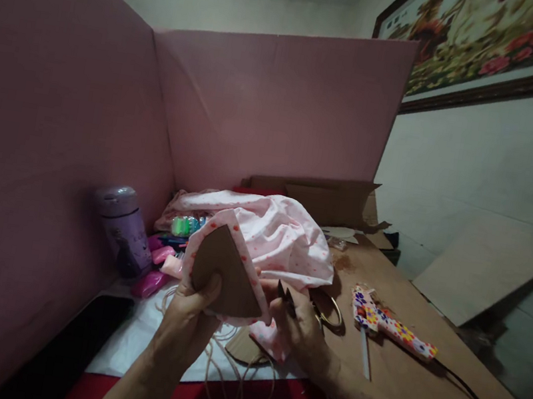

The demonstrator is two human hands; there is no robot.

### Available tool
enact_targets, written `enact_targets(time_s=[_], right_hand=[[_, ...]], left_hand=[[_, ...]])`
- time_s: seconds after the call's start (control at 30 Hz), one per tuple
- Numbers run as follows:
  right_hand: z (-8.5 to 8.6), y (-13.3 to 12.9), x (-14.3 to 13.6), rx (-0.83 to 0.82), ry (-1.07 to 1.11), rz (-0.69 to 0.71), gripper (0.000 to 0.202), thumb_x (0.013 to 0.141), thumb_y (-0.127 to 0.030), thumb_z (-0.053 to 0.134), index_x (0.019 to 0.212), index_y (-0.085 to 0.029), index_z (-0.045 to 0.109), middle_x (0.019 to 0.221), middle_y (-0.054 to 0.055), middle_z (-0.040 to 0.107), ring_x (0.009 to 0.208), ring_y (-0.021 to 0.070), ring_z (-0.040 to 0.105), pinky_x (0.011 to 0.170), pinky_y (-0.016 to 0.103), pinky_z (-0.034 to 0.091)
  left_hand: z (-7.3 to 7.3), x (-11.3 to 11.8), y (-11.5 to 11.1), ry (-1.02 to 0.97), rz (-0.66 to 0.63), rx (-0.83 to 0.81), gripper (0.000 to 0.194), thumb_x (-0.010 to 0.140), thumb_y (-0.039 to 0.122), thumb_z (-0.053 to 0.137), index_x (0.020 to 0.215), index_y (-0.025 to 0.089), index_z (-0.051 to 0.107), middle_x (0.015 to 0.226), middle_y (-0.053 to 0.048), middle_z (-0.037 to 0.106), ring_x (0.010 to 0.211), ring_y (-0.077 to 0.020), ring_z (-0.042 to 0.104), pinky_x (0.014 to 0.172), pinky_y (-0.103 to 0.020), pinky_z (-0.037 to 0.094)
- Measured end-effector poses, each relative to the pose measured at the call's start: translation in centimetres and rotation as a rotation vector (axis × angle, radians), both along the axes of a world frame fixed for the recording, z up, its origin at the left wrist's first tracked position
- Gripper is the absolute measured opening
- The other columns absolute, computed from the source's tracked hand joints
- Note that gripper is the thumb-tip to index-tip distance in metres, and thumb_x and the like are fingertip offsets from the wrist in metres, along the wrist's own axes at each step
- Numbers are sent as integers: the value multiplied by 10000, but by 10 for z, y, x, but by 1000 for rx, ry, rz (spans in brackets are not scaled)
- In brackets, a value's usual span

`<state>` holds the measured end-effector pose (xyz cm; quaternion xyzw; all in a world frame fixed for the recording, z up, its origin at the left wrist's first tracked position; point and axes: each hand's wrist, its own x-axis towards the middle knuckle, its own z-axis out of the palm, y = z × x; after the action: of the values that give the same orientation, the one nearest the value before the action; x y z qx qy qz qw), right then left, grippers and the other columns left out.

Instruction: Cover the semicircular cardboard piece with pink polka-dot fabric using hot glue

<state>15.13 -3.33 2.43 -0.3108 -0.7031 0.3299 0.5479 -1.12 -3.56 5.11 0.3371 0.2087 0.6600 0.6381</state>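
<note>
My left hand point(192, 316) grips a half-round cardboard piece point(220, 256) with the thumb across its face. Pink-and-white patterned fabric point(239, 227) lies behind the piece and shows as a margin around its edges. In my right hand point(303, 337) is a pair of scissors point(333, 313), dark blades pointing up and brass-coloured handle loops sticking out at the right. The fingers of that hand are close to the lower right corner of the fabric; whether they touch it I cannot tell. Below the hands lie another cardboard piece point(243, 347) and loops of cord point(241, 391).
Bunched pale fabric point(291, 237) lies behind the hands. A purple flask point(124, 231) and pink packets point(150, 284) stand at left. On the right, a flower-patterned glue gun point(397, 331) trails a black cable. Pink panels point(276, 106) rise behind and at left.
</note>
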Motion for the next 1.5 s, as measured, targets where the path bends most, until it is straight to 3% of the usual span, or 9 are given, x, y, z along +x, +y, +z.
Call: enact_targets(time_s=[0.17,0.3,0.43,0.53,0.7,0.87,1.17,1.37,1.5], right_hand=[[-1,-8,-10,-185,66,-67,325,729,-465,616,804,-153,565,664,-10,522,589,116,477,513,206,417],[-2,-10,-15,-321,106,-79,242,751,-391,605,704,-168,525,572,-35,479,522,101,448,473,195,398],[-3,-12,-14,-378,124,-70,235,746,-379,611,695,-180,497,590,-41,463,525,95,431,492,199,404],[-3,-11,-12,-361,101,-100,247,741,-392,610,695,-177,498,589,-49,421,533,94,409,512,208,389],[-2,-4,-7,-294,43,-148,258,743,-396,598,667,-167,508,574,-44,419,540,104,386,516,231,334],[-5,0,-4,-259,-1,-146,243,759,-393,586,696,-168,519,594,-38,440,560,114,402,545,245,340],[-11,-2,-6,-176,-27,-167,206,783,-338,557,676,-181,478,599,-43,408,568,110,383,549,240,324],[-4,0,-2,-174,-17,-109,198,772,-319,564,652,-194,467,575,-41,411,547,114,381,524,241,324],[-1,2,0,-156,-15,-89,166,763,-296,549,658,-192,472,602,-31,430,574,120,390,537,242,334]], left_hand=[[-4,4,1,-5,-8,-46,427,791,164,575,1210,232,522,1073,-63,673,992,-219,609,858,-357,497],[-8,7,1,6,-11,-80,415,797,178,572,1208,185,524,1054,-83,678,1003,-241,604,894,-393,472],[-5,7,-2,-6,-29,-50,485,784,134,571,1253,218,479,1071,-61,673,1017,-237,598,926,-411,437],[2,4,-4,-60,-70,-63,483,806,159,541,1273,250,455,1091,-41,667,1058,-227,574,956,-410,401],[12,-2,-4,-192,-230,-1,496,848,474,404,1293,258,438,1199,-70,605,1179,-276,469,986,-465,337],[13,-7,-4,-217,-338,41,597,826,582,320,1313,251,418,1230,-84,581,1226,-287,411,1009,-472,290],[12,-6,-1,-234,-297,15,549,839,547,342,1300,264,436,1202,-61,606,1214,-270,431,1022,-462,273],[11,-12,0,-224,-331,5,500,850,519,348,1208,233,548,1134,-58,649,1197,-250,455,1039,-432,260],[8,-15,1,-150,-255,49,406,856,429,411,1157,227,593,1054,-49,687,1177,-238,477,1044,-405,265]])
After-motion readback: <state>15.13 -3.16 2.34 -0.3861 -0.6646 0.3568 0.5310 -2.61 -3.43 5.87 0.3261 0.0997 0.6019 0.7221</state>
